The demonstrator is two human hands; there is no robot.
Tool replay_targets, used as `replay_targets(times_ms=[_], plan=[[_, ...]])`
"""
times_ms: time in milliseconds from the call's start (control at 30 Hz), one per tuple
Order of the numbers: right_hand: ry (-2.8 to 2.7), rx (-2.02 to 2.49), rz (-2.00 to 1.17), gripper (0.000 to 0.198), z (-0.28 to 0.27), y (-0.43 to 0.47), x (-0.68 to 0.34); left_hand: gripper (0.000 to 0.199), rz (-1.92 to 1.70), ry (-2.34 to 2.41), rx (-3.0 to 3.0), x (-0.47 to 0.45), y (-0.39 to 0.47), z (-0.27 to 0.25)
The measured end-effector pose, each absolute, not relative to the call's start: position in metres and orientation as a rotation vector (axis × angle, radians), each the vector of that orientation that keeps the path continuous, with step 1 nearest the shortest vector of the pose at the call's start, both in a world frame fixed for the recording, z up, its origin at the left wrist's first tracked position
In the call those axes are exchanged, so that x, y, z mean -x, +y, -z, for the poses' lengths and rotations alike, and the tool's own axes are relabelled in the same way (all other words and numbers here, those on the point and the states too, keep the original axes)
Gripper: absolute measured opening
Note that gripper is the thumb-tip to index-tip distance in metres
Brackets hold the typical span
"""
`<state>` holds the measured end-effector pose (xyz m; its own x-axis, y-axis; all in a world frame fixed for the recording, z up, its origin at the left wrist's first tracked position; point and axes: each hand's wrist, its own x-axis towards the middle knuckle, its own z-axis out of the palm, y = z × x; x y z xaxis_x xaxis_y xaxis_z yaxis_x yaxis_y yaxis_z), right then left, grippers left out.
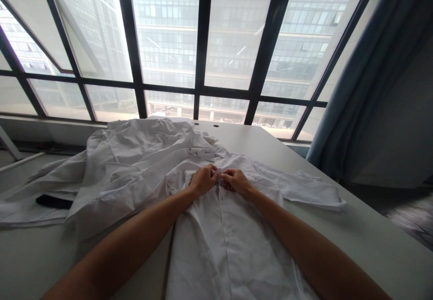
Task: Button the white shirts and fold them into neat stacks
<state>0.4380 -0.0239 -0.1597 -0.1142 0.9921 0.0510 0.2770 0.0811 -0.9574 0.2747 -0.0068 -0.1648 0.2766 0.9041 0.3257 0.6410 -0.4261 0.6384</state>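
Note:
A white button-up shirt (206, 241) lies spread on the table, its front placket running toward me with small buttons down it. Near its collar, my left hand (204, 179) pinches the placket from the left side. My right hand (236, 180) pinches the same spot from the right, the fingertips of both hands nearly meeting. Whatever button sits between the fingers is hidden. One sleeve (311, 191) stretches out to the right across the tabletop. Below the hands, a button (222, 197) shows on the placket.
A heap of white garments (135, 155) covers the left side of the white table (365, 232). A black strip (54, 201) lies on the cloth at far left. Framed windows (237, 38) stand behind the table, and a blue-grey curtain (355, 88) hangs at right.

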Motion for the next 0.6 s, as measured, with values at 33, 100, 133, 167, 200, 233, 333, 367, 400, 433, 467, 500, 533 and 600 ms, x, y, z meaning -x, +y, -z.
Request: replay_targets(times_ms=[33, 100, 133, 167, 200, 233, 333, 367, 400, 433, 467, 500, 533, 600], plan=[[-1.562, 1.294, -1.064, 0.013, 0.16, -0.025, -0.438, 0.029, -0.935, 1.448, -2.301, -0.274, -0.01, 0.165], [-1.63, 1.262, -1.003, 0.015, 0.162, -0.025, -0.438, 0.037, -0.842, 1.534, -2.511, -0.272, -0.013, 0.166], [-1.662, 1.254, -0.967, 0.015, 0.163, -0.025, -0.438, 0.042, -0.761, 1.577, -2.566, -0.272, -0.014, 0.167], [-1.696, 1.249, -0.921, 0.014, 0.163, -0.025, -0.437, 0.047, -0.672, 1.618, -2.59, -0.271, -0.013, 0.169], [-1.735, 1.248, -0.862, 0.014, 0.164, -0.025, -0.437, 0.052, -0.582, 1.649, -2.591, -0.27, -0.012, 0.171], [-1.778, 1.251, -0.791, 0.014, 0.165, -0.026, -0.436, 0.055, -0.498, 1.663, -2.584, -0.27, -0.011, 0.173], [-1.903, 1.285, -0.526, 0.012, 0.165, -0.031, -0.432, 0.061, -0.329, 1.647, -2.575, -0.268, -0.01, 0.175], [-1.94, 1.303, -0.438, 0.011, 0.166, -0.035, -0.429, 0.063, -0.29, 1.635, -2.58, -0.266, -0.012, 0.175], [-1.976, 1.324, -0.359, 0.01, 0.166, -0.04, -0.426, 0.064, -0.252, 1.623, -2.586, -0.264, -0.015, 0.175], [-2.011, 1.343, -0.291, 0.01, 0.165, -0.047, -0.422, 0.064, -0.216, 1.61, -2.595, -0.262, -0.019, 0.175], [-2.043, 1.361, -0.238, 0.011, 0.165, -0.055, -0.419, 0.064, -0.191, 1.598, -2.607, -0.259, -0.025, 0.175], [-2.072, 1.374, -0.201, 0.011, 0.165, -0.063, -0.415, 0.064, -0.18, 1.588, -2.624, -0.256, -0.033, 0.176], [-2.095, 1.381, -0.182, 0.011, 0.165, -0.073, -0.411, 0.063, -0.177, 1.578, -2.643, -0.252, -0.041, 0.176], [-2.114, 1.39, -0.185, 0.011, 0.165, -0.095, -0.404, 0.061, -0.187, 1.558, -2.678, -0.244, -0.061, 0.177]])
